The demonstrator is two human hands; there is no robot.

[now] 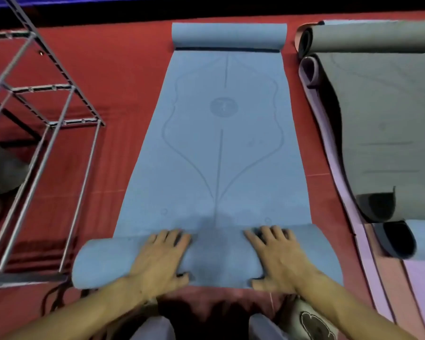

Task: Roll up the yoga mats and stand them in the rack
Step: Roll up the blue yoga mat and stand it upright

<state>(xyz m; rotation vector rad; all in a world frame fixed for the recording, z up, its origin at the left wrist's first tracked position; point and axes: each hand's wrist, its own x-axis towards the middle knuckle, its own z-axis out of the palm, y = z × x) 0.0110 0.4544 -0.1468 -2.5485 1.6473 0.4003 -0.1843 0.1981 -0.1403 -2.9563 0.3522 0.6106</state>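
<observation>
Grey mat [383, 114] cut off at right edge

Dim, flat indoor light. Soft shadow falls on the blue mat [221, 148] between the hands. Overall soft focus; wide-angle bowing at edges; top band near black.

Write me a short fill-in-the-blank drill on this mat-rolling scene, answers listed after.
1. Both hands, left hand and right hand, press on the rolled near end of the ____ mat.
2. The metal rack stands to the person's ____.
3. The floor is ____.
Answers: blue; left; red
</observation>
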